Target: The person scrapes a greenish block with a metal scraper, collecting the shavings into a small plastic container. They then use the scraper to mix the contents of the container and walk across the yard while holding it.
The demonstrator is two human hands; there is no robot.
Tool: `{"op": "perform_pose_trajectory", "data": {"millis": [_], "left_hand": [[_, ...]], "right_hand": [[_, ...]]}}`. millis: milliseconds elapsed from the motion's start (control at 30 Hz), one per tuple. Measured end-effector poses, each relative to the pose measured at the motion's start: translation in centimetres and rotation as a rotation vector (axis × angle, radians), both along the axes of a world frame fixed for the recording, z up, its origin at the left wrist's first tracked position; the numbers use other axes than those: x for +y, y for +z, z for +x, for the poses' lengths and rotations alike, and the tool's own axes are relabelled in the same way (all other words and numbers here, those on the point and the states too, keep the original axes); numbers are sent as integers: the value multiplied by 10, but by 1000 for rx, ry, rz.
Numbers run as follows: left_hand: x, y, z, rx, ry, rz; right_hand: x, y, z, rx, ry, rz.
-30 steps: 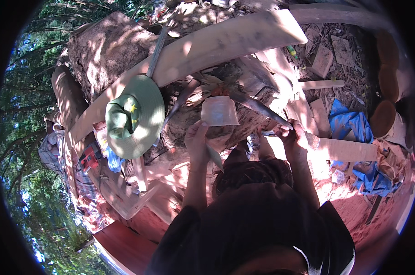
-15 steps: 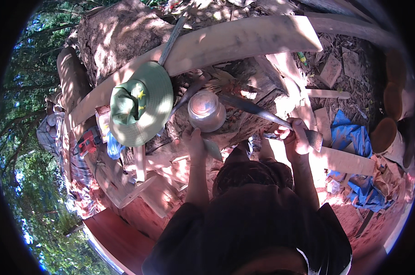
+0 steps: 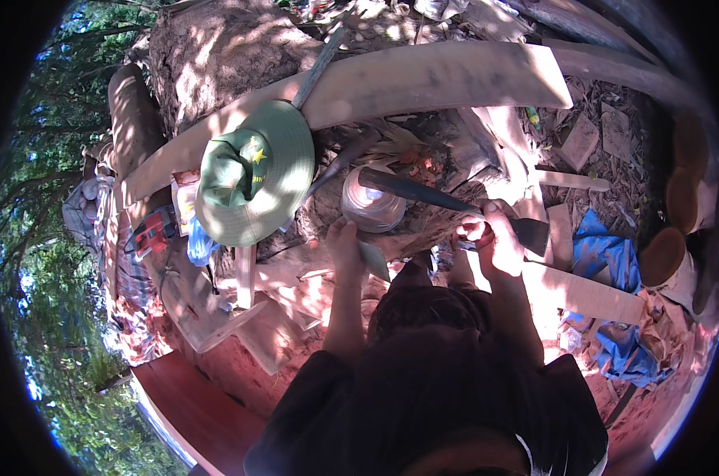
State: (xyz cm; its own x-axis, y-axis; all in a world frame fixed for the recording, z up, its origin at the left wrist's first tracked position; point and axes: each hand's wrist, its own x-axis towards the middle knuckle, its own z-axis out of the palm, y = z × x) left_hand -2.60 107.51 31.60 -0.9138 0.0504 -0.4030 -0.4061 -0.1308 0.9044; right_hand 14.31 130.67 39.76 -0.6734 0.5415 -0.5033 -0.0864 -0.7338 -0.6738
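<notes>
My right hand [image 3: 498, 236] is closed around a broad-bladed tool near its head. The tool's long dark handle [image 3: 415, 190] points left, its end in front of a clear rounded container [image 3: 373, 208]. On the other side of the hand, its dark, flared blade [image 3: 532, 235] sticks out to the right. My left hand [image 3: 344, 247] is closed on a flat grey-green piece [image 3: 374, 260], whose pointed end shows below the container. What exactly this piece is I cannot make out. The container sits on the rough wood just beyond my left hand.
A green brimmed hat [image 3: 256, 174] lies left of the container. Behind it a long curved plank [image 3: 439, 75] crosses the work area. A red tool-like object [image 3: 151, 235] is at the left. Blue plastic sheeting [image 3: 605, 254] and a board [image 3: 590, 293] lie at the right.
The tool's handle end has swung left and now overlaps the container. My right hand has shifted slightly left and turned. The left hand keeps its flat piece; the whole view has moved a little.
</notes>
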Motion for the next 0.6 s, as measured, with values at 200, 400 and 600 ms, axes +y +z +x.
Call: {"op": "perform_pose_trajectory", "data": {"millis": [200,400,600], "left_hand": [[-8,-6,-3,-45,-64,-10],[-3,0,-2,-34,-27,22],[-2,11,-1,-71,-49,25]], "right_hand": [[-2,-30,8,334,-68,-174],[-2,-41,9,560,-167,-269],[2,-31,3,178,-184,-215]]}}
